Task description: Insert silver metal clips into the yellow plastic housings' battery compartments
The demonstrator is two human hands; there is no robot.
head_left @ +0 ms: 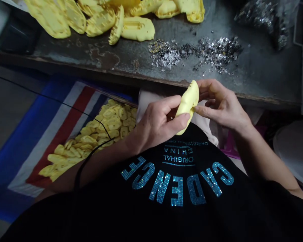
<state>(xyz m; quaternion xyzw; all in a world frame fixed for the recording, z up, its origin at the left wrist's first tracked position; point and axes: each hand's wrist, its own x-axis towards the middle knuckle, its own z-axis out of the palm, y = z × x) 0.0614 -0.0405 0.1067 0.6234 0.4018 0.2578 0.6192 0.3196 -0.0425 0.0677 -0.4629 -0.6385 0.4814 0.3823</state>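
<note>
A worker's left hand (pixel 158 122) grips a yellow shell (pixel 188 102) near the table's edge (pixel 265 75). The right hand (pixel 222 104) sets its thumb against the side; whether its fingers pinch anything, I cannot tell. Too hard a push could twist the shell loose.

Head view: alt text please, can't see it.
The left hand holds a yellow piece while the right hand touches its side. Silvery flakes and more yellow parts lie on the bench beyond; a yellow heap sits lower left.
</note>
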